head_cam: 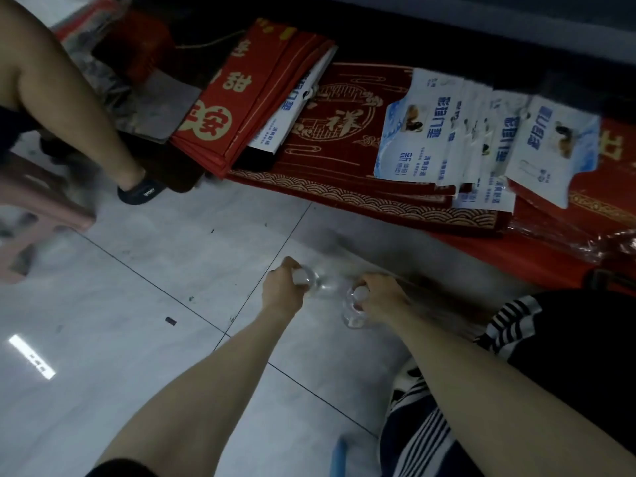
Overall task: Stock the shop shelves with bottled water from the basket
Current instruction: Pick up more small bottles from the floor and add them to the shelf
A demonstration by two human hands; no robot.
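Note:
I hold two clear water bottles with white caps, low over the pale tiled floor (155, 256). My left hand (281, 291) grips the neck of one bottle (318, 283), which is blurred and tilted toward the right. My right hand (380, 297) is closed around the top of the other bottle (354, 309), which hangs roughly upright. The two bottles nearly touch between my hands. No basket or shelf front shows.
Red and gold mats (344, 139) lie stacked under a dark ledge ahead, with white and blue packets (488, 146) on them. Another person's bare leg and dark shoe (141, 191) stand at the left beside a pink stool (38, 201). Striped fabric (423, 425) is at lower right.

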